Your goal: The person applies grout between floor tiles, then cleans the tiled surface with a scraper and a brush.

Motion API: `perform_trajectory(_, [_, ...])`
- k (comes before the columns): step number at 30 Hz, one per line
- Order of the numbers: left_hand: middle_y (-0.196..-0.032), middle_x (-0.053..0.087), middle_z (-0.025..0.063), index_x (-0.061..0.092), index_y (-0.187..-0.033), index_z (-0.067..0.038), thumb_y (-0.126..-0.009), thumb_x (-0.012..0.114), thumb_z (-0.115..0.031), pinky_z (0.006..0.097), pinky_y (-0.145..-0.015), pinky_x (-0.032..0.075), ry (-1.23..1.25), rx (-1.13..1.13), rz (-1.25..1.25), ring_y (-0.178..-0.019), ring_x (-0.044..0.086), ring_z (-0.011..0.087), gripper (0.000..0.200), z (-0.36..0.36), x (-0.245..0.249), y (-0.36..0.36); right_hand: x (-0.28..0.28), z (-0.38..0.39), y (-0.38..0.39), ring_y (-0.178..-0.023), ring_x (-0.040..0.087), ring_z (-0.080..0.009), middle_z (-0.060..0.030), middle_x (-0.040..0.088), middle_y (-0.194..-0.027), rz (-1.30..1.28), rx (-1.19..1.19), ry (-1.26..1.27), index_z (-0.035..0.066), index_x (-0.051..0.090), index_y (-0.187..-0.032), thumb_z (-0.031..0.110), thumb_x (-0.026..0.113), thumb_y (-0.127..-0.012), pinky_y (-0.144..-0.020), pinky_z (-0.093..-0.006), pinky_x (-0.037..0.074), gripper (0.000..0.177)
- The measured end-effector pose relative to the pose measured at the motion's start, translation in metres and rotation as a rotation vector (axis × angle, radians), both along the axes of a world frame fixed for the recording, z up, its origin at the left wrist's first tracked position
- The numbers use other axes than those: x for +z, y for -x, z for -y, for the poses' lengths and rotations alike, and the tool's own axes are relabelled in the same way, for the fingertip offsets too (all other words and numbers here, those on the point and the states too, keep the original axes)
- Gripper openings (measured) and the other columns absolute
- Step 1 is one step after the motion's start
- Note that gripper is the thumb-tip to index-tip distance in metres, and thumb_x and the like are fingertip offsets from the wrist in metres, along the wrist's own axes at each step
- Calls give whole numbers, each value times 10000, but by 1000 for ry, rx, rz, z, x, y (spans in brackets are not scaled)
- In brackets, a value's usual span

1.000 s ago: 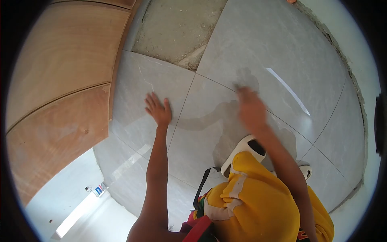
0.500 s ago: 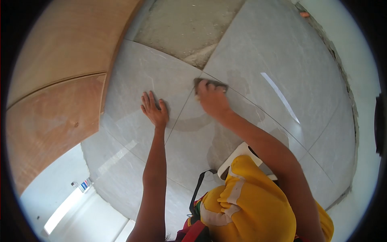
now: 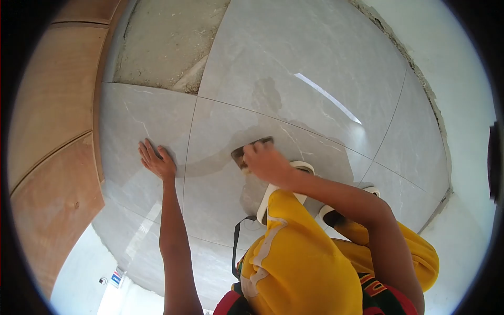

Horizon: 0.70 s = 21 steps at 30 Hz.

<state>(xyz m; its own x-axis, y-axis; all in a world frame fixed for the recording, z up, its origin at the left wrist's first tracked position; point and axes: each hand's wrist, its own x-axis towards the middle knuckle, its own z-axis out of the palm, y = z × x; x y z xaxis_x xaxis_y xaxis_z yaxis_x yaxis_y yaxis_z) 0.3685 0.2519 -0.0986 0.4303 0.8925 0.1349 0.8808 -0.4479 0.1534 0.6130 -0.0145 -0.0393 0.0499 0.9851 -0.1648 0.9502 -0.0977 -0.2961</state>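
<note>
My left hand (image 3: 158, 160) lies flat on a grey floor tile (image 3: 142, 113), fingers spread, with nothing in it. It rests left of a thin tile joint. Further right, my right hand (image 3: 266, 164) grips a dark, flat rectangular pad (image 3: 241, 153) pressed to the neighbouring tile (image 3: 210, 131). My fingers cover much of the pad, and a pale part shows beneath them. Damp dark patches mark the tile around it. The right hand is slightly blurred.
A bare, rough cement patch (image 3: 163, 44) lies at the upper left beside the tiles. Wooden panels (image 3: 63, 73) stand along the left. A white wall (image 3: 446, 68) with a ragged lower edge borders the right. My sandalled foot (image 3: 303, 167) and yellow-trousered knee (image 3: 304, 252) are close by.
My right hand has drawn the pad back from the tile corner toward my body. The left hand stays flat on its tile. The camera view has shifted, moving the floor left in the picture.
</note>
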Motion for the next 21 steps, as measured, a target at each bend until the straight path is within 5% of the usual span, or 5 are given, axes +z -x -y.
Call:
perform_trajectory(6, [-1517,221,211,282,-1450,-22,-951,396,-388,550,-1118,101,-39,180,-109,-1423,141,359,629,15,-24,-25,8,27,-185,-697,601,-362,-200,623,-777,-388,-901,-98,22,574,-919,266,663,-830,-615,-429,470,275])
perform_trajectory(12, [-1517,194,232,268,-1423,60,-841,552,-425,540,-1138,43,229,-336,-89,-1433,100,352,809,167,16,-204,-2,55,-224,-610,463,-237,-157,526,-697,-470,-971,-223,-12,541,-864,188,665,-821,-595,-345,418,239])
perform_trajectory(16, [-1508,251,185,359,-1424,-100,-797,616,-489,530,-1138,89,495,-1054,144,-1421,162,339,781,257,22,-253,1,46,-222,-619,477,-194,-134,525,-694,-472,-880,-185,-17,567,-862,178,675,-812,-600,-327,425,228])
perform_trajectory(19, [-1503,269,170,390,-1409,-136,-809,625,-457,549,-1130,98,466,-1146,74,-1423,166,324,720,222,15,-235,4,48,-224,-626,496,-181,-117,566,-716,-456,-899,-220,-11,609,-921,182,691,-804,-613,-311,438,240])
perform_trajectory(21, [-1500,274,176,418,-1389,-118,-810,637,-431,583,-1113,96,436,-735,5,-1428,159,308,694,168,23,-204,1,55,-240,-650,567,-201,-129,638,-778,-395,-957,-213,4,638,-1029,196,713,-793,-642,-309,467,314])
